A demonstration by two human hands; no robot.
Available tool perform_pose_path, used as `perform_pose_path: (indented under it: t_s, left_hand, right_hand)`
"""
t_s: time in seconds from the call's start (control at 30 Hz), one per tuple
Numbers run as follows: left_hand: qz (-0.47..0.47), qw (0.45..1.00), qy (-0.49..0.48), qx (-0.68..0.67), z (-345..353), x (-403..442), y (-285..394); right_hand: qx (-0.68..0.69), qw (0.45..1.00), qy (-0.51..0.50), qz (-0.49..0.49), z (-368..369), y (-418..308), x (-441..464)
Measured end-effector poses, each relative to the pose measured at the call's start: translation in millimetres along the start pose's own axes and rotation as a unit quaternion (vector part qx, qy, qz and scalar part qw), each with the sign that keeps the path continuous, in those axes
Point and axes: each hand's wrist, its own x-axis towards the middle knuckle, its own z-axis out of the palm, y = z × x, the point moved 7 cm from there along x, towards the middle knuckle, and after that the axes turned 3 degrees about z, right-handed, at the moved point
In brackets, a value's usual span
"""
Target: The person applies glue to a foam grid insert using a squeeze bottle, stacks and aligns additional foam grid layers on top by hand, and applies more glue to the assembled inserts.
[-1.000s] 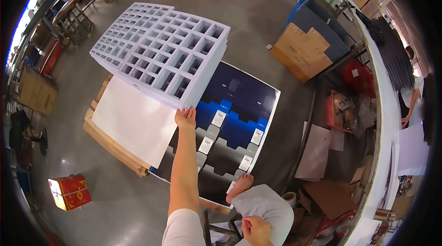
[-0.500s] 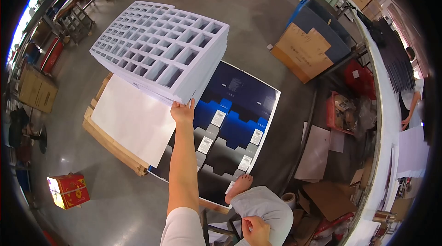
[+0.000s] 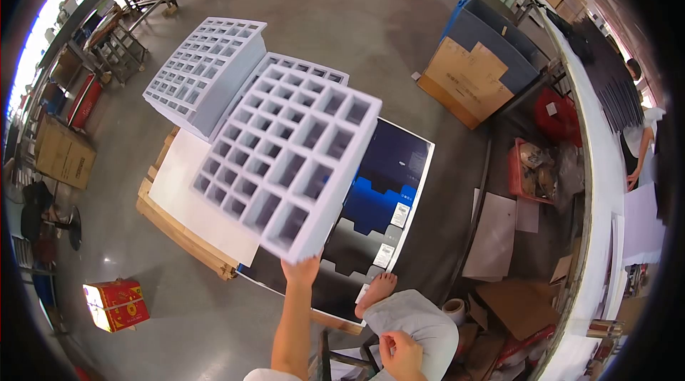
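Note:
My left hand grips the near lower corner of a white foam grid tray with rectangular compartments. The tray is lifted and tilted toward me, and its underside is hidden, with most of my fingers behind its edge. Behind it stand a taller stack of similar foam trays and a lower one, partly covered by the held tray. My right hand rests on my grey-trousered leg, its fingers curled closed with nothing visible in them.
Below the tray lie a white sheet and printed blue-black card sheets on a wooden pallet. A red box sits on the floor at left. Cardboard boxes stand at right; another person's arm shows beyond the white-edged bench.
One foam tray has come away from the others, pulled toward me and to the right by my left hand. My right hand stays on my leg.

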Motion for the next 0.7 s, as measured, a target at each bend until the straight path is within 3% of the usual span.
perform_pose_path:
  t_s: [0.03,0.07,0.17,0.2,0.27,0.47,0.7]
  left_hand:
    - [0.038,0.980,-0.015,0.195,-13.2,-18.2,-0.2]
    - [0.075,0.920,-0.030,0.384,-25.8,-35.4,-1.4]
    - [0.038,0.983,-0.053,0.174,-71.7,-69.2,-21.5]
    - [-0.070,0.989,-0.088,-0.093,-75.8,-72.9,-21.9]
    - [-0.140,0.960,-0.013,-0.242,-86.2,-76.1,-20.6]
    - [-0.116,0.967,0.118,-0.191,-74.7,-41.2,5.7]
    - [-0.106,0.973,0.159,-0.130,-64.9,-48.2,8.4]
  right_hand:
    - [0.001,1.000,0.001,-0.012,3.4,4.2,2.3]
    - [0.002,1.000,0.001,-0.024,6.7,8.4,4.6]
    - [-0.038,0.984,0.129,-0.117,-51.7,-59.2,55.1]
    - [-0.064,0.977,0.144,-0.145,-61.3,-72.8,73.1]
    - [-0.126,0.961,0.138,-0.205,-77.8,-105.9,105.7]
    - [-0.290,0.835,0.100,-0.457,-56.9,-208.2,174.6]
    - [-0.242,0.890,0.009,-0.386,-9.7,-190.7,175.0]
